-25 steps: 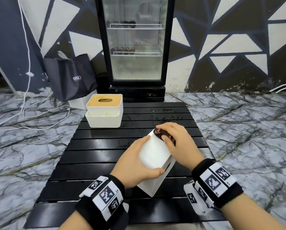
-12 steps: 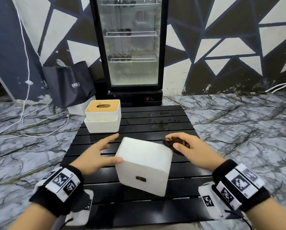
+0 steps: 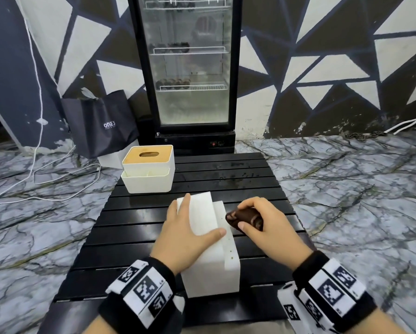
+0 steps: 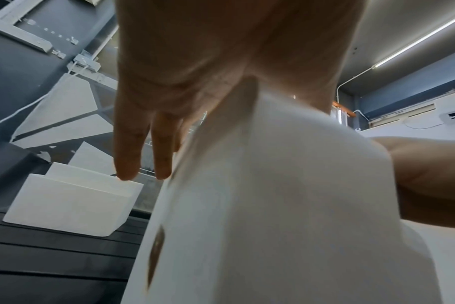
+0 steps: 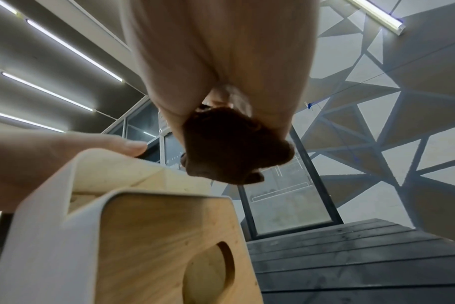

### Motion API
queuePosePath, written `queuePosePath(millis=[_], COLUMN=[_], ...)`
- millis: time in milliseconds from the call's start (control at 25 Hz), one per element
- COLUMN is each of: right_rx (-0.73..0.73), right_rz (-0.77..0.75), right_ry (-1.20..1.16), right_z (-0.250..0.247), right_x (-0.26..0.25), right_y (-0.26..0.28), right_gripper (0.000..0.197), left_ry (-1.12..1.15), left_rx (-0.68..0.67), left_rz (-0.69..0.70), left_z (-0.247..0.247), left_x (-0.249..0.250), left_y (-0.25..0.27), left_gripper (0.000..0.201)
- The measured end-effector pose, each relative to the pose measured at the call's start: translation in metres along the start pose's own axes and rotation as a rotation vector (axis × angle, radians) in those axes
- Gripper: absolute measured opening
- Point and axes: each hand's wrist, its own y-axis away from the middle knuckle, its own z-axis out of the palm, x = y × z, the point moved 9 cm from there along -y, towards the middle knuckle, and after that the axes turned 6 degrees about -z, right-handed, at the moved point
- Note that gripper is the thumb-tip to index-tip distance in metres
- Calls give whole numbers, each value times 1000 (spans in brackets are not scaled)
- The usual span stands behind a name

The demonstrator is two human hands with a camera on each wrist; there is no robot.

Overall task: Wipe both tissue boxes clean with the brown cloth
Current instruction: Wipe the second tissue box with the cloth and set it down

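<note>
A white tissue box [image 3: 211, 273] lies on its side at the near middle of the black slatted table [image 3: 238, 179]. Its wooden lid [image 5: 169, 246] with the oval slot faces right. My left hand [image 3: 190, 227] lies flat on the upper face with straight fingers, and its thumb [image 5: 65, 148] reaches to the box's right edge. My right hand [image 3: 243, 217] grips a bunched brown cloth [image 3: 252, 219] just off that edge; whether cloth touches box is unclear. The second tissue box [image 3: 149, 174], white with a wooden lid, stands upright at the table's back left.
A glass-door fridge [image 3: 192, 68] stands behind the table's far edge. A dark bag [image 3: 101, 121] leans on the wall at the back left, and white cables [image 3: 57, 179] trail over the marble floor on the left. Bare slats lie to the right and behind the near box.
The near box has been turned from a tilted hold to lying on its side. My left hand moved from its side onto its top. My right hand with the cloth came back to the box's right edge.
</note>
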Motion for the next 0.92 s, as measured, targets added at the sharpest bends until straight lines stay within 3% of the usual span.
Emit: queuePosePath(millis=[200,360,600,920], right_rx=[126,162,149,81], right_rz=[-10,-45,-116,-15], right_ry=[18,-24,-84,-49], right_z=[13,24,38,36], right_x=[5,11,6,26], right_y=[-17,-17,1,-41], right_gripper=[30,26,35,39], left_ry=[-22,107,182,202], left_rx=[-88,-51,-50,-61], left_rz=[29,79,77,122], left_z=[6,5,4,3], left_x=[7,9,2,7], left_y=[-17,-21,-33,-34], left_gripper=[120,72,79,71])
